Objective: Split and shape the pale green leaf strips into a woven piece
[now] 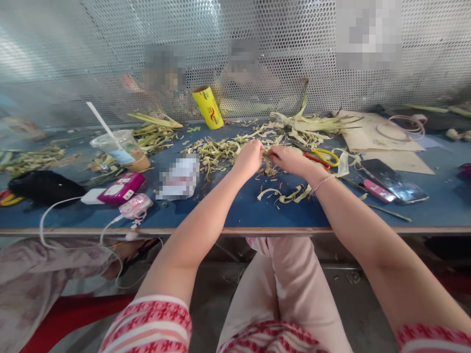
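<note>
My left hand (250, 158) and my right hand (289, 159) meet over the blue table (228, 211), fingers closed together on a small woven piece of pale leaf strip (267, 158) between them. Below the hands lie loose brownish scraps (270, 171) and a curled leaf strip (290, 195). A heap of cut leaf strips (217, 147) spreads to the left of my hands. Scissors with red and yellow handles (320, 158) lie just right of my right hand.
A yellow roll (208, 107) leans against the perforated metal screen (235, 49). A plastic cup with straw (123, 149), pink devices (121, 189) with white cables, a black pouch (44, 187), two phones (393, 180) and cardboard (382, 135) lie around. A person's sleeve (44, 274) is at lower left.
</note>
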Tool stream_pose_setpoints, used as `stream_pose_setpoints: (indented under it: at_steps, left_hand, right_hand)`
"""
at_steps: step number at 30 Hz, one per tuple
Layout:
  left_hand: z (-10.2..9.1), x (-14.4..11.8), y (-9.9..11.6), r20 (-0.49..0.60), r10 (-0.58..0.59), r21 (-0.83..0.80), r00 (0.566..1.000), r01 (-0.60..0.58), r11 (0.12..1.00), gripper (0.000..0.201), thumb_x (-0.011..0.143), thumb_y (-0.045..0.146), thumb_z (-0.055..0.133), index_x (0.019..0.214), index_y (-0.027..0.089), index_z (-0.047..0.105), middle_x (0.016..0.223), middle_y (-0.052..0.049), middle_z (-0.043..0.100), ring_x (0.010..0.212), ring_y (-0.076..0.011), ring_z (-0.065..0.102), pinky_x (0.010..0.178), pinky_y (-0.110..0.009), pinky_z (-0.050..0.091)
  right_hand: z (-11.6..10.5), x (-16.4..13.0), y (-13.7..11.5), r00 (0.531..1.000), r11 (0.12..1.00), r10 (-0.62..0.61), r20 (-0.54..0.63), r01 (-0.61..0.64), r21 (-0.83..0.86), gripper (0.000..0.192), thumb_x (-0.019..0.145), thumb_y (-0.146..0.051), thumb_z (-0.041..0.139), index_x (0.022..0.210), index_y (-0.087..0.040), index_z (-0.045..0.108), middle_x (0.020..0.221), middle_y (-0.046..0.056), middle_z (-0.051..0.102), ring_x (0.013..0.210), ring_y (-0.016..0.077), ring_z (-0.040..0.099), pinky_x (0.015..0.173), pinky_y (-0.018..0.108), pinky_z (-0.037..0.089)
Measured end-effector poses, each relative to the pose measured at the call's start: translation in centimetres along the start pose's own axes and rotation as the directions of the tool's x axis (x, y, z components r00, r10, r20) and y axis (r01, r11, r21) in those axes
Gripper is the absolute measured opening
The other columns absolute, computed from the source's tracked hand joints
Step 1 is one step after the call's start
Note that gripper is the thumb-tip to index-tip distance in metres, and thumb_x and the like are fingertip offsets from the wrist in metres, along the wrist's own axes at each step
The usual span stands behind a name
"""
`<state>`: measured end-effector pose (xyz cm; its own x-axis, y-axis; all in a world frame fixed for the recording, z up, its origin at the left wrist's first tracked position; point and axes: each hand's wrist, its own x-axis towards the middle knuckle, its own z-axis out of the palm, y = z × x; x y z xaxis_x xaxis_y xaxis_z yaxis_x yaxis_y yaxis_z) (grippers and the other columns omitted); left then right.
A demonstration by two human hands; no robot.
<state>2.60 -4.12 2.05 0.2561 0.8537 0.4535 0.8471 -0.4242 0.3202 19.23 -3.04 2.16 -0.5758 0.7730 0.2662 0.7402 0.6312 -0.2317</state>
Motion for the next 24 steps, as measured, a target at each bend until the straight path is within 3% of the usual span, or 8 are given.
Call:
stream_pose_setpoints:
  at_steps: [6,13,19,24]
  left_hand:
    - [0.3,0.4,-0.7,-0.058,0.01,0.034,0.998,-0.008,0.999,0.011,0.09,0.013,0.048,0.086,0.016,0.058,0.101,-0.012,0.066,0.102,-0.0233,0.059,0.093,-0.037,0.045]
    - [-0.1,0.3,-0.8,-0.064,-0.066,-0.012,0.996,0.065,0.998,0.012,0.09,0.015,0.047,0.086,0.016,0.059,0.104,-0.014,0.067,0.106,-0.025,0.059,0.096,-0.04,0.042]
    - [-0.8,0.8,-0.8,-0.022,-0.189,-0.131,0.982,0.184,0.974,0.017,0.088,0.016,0.049,0.071,0.018,0.052,0.087,-0.009,0.065,0.09,-0.0203,0.059,0.086,-0.035,0.043]
    - [-0.4,0.9,-0.8,-0.021,-0.19,-0.172,0.982,0.184,0.968,0.021,0.087,0.016,0.05,0.066,0.019,0.047,0.078,-0.005,0.061,0.078,-0.0172,0.055,0.078,-0.032,0.041]
  right_hand:
    - [-0.1,0.2,-0.2,0.998,0.999,0.041,0.054,-0.04,-0.024,0.026,0.096,-0.016,0.042,0.103,-0.01,0.066,0.107,0.016,0.071,0.102,0.0235,0.064,0.085,0.029,0.042]
    - [-0.6,-0.3,-0.2,0.999,0.999,0.043,0.003,-0.043,-0.032,0.028,0.094,-0.017,0.038,0.096,-0.016,0.066,0.097,0.011,0.073,0.089,0.022,0.064,0.075,0.028,0.038]
    - [-1.3,-0.5,-0.3,0.999,1.0,0.018,0.033,-0.018,-0.011,0.027,0.092,-0.017,0.037,0.091,-0.017,0.063,0.093,0.009,0.071,0.085,0.0199,0.061,0.075,0.028,0.038]
    - [-2.3,-0.8,-0.8,0.991,0.999,-0.038,0.132,0.037,0.011,0.024,0.089,-0.015,0.038,0.085,-0.018,0.062,0.088,0.007,0.069,0.082,0.0181,0.059,0.074,0.026,0.037]
